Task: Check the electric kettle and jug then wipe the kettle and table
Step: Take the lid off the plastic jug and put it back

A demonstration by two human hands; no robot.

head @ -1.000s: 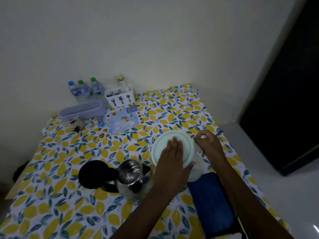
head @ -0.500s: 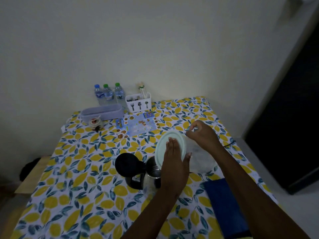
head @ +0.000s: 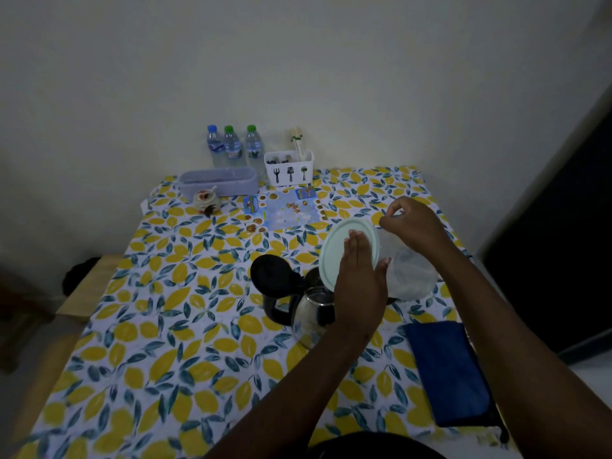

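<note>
Head view: jug [head: 409,273] tipped further over kettle [head: 311,309] than before.

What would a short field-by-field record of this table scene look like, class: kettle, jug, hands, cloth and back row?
Kettle: steel electric kettle, black lid flipped open, standing mid-table
Jug: clear jug tilted toward the kettle, pale round lid on it
Left hand: left hand flat against the jug lid
Right hand: right hand at the jug's far side; exact grip unclear
Cloth: folded blue cloth lying unused near the table's right edge
Back row: three water bottles, cutlery holder, lilac box
Table cover: lemon-print tablecloth
</note>
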